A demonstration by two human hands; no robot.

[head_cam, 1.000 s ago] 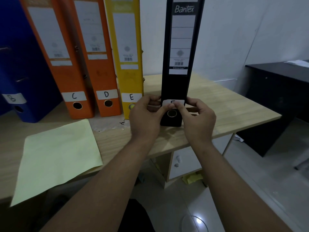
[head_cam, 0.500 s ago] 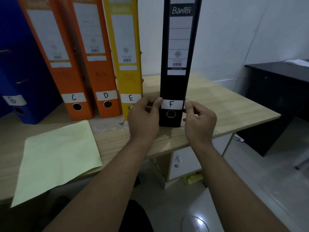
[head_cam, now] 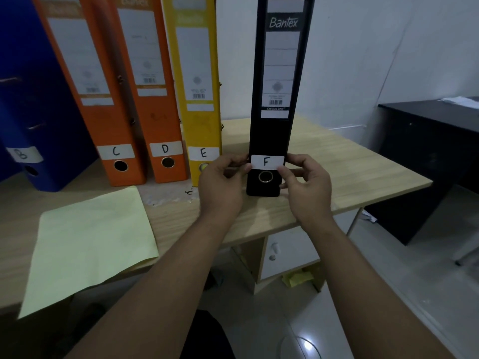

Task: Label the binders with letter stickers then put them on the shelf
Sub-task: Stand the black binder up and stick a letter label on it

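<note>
- Just left of left hand [head_cam: 223,187]: yellow binder [head_cam: 199,73], lettered E; avoid nudging.
- With left hand curled on black binder [head_cam: 280,136], thumb at F sticker's [head_cam: 267,161] edge, rub outward.
- Between both hands: sticker level above ring hole [head_cam: 265,176]; check corners.
- With right hand [head_cam: 307,190] likewise curled, thumb on lower corner, brace spine upright on bench [head_cam: 350,172].

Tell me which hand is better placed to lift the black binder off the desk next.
Probably the right hand: its thumb presses a corner of the F sticker, fingers beside the black binder, bare desk on that side. The left hand holds it too, but the yellow binder crowds it.
</note>
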